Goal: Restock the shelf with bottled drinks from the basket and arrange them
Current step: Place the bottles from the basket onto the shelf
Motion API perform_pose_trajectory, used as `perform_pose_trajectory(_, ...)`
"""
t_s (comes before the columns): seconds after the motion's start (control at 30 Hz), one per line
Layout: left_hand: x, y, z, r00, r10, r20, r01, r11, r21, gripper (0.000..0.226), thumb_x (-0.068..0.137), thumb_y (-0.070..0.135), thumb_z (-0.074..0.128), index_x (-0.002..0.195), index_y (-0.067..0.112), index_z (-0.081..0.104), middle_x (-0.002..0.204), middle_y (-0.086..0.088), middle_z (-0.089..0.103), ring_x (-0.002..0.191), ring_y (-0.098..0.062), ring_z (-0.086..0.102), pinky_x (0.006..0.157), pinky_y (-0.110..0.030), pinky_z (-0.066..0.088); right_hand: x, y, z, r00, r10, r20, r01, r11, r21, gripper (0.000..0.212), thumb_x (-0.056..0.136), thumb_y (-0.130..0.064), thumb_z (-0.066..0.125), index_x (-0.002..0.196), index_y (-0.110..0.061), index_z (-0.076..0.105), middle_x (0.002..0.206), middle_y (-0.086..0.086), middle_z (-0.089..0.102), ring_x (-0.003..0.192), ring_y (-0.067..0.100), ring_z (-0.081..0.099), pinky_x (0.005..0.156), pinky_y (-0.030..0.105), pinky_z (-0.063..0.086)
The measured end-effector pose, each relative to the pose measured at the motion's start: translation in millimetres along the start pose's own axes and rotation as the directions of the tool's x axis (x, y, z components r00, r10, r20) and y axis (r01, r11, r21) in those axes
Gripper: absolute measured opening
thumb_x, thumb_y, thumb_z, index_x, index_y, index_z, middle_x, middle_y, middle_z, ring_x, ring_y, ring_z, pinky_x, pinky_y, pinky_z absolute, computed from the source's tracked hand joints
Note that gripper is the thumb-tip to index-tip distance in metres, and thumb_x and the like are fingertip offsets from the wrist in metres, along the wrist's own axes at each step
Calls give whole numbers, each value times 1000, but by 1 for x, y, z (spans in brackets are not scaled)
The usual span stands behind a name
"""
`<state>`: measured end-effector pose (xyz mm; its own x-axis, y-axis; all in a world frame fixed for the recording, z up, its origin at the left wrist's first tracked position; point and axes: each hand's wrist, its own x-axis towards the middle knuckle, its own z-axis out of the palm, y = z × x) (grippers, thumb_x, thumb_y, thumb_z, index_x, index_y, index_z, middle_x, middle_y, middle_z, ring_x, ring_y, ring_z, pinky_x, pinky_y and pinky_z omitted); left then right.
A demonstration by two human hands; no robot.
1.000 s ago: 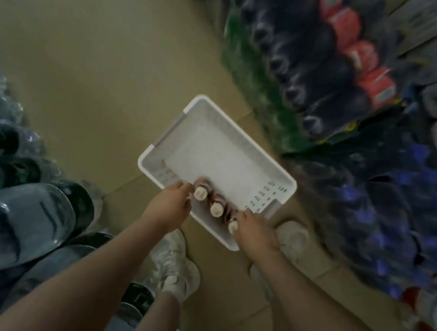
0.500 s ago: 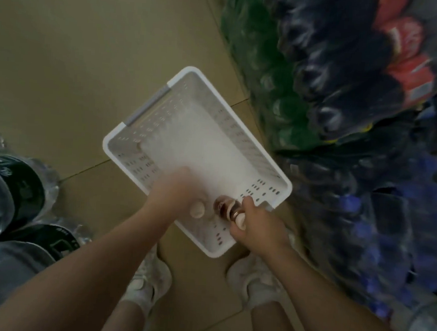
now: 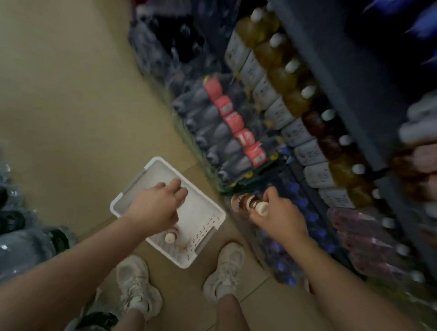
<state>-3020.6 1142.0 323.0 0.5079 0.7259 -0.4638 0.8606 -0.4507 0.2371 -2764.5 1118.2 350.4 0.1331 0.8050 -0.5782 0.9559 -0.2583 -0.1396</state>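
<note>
Right hand (image 3: pixel 277 216): yours, clamped round a small brown-bodied, cream-capped plastic drink bottle (image 3: pixel 248 204), held on its side just right of the basket, low in front of the stacked packs; judged to be on its way to the shelf.

Left hand (image 3: pixel 157 207): yours, over the basket's middle, fingers loosely bent; holds nothing visible, though the blur leaves this unsure. Probably placed to reach for the next bottle.

White perforated plastic basket (image 3: pixel 208 225): on the tan tiled floor (image 3: pixel 62 89), between your hands and just ahead of your pale trainers (image 3: pixel 136 283), kept close so each pick is short. One cream-capped bottle (image 3: pixel 170 237) shows at its near end, below your left wrist; the rest of the floor of the basket looks bare.

Dark metal shelf (image 3: pixel 330 69): right and far, carrying a row of amber white-capped bottles (image 3: pixel 295 93). Shrink-wrapped packs of dark, pink-labelled bottles (image 3: pixel 230 130) lie on the floor before it.

Restocking judged nearly done.
</note>
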Motion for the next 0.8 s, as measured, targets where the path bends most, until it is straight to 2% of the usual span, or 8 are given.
perform_pose_trajectory(0.13,-16,53,-129,958,153,-241,-141,988,67,27,47,17,69,70,14,57,73,-7,59,45,-25,58,30,-21,25,-52,13,-105,995,43,-95,-38,998,52,44,80,-44,59,106,-12,42,103,13,64,92,35,62,61,33,40)
perform_pose_trajectory(0.2,-19,83,-187,911,229,-343,-215,974,77,21,56,24,55,73,15,61,74,-6,61,47,-26,59,29,-23,34,-78,26,-156,979,53,-196,-47,998,33,44,82,-47,55,107,-13,42,104,13,65,94,34,63,65,35,43)
perform_pose_trajectory(0.27,-14,116,-235,866,299,-402,-302,952,56,27,61,27,44,77,13,61,79,-10,61,55,-31,62,35,-29,45,-103,43,-204,945,84,-315,-76,996,39,43,83,-50,50,105,-14,43,103,13,66,94,34,63,68,36,45)
perform_pose_trajectory(0.47,8,236,-348,760,458,-462,-470,877,97,31,66,17,58,95,9,64,94,-15,60,69,-36,62,56,-40,56,-164,117,-319,729,286,-622,-190,958,217,41,78,-51,57,101,-18,48,98,14,67,92,37,63,71,39,49)
perform_pose_trajectory(0.57,20,300,-384,696,439,-568,-509,860,40,35,78,14,60,112,7,60,110,-14,55,82,-36,59,66,-42,52,-178,158,-357,589,352,-727,-199,936,291,41,81,-50,56,104,-16,51,97,13,67,90,36,62,66,36,47)
perform_pose_trajectory(0.63,30,339,-402,651,454,-608,-544,838,43,35,80,15,59,115,7,58,113,-14,53,88,-36,58,68,-42,51,-180,184,-380,505,390,-770,-195,920,339,41,84,-48,54,107,-14,53,98,15,68,90,36,63,64,36,46)
perform_pose_trajectory(0.73,45,385,-420,576,500,-647,-597,798,85,36,79,12,60,115,5,58,112,-17,55,90,-39,58,70,-47,52,-171,213,-411,452,402,-796,-149,914,377,41,86,-44,54,106,-8,55,99,19,67,92,39,63,64,34,43)
perform_pose_trajectory(0.8,59,408,-425,535,513,-671,-618,779,103,39,78,10,61,116,3,58,110,-20,56,92,-41,58,70,-46,52,-157,226,-427,492,380,-784,-135,922,362,42,87,-45,53,107,-8,53,101,20,67,93,38,63,67,34,46)
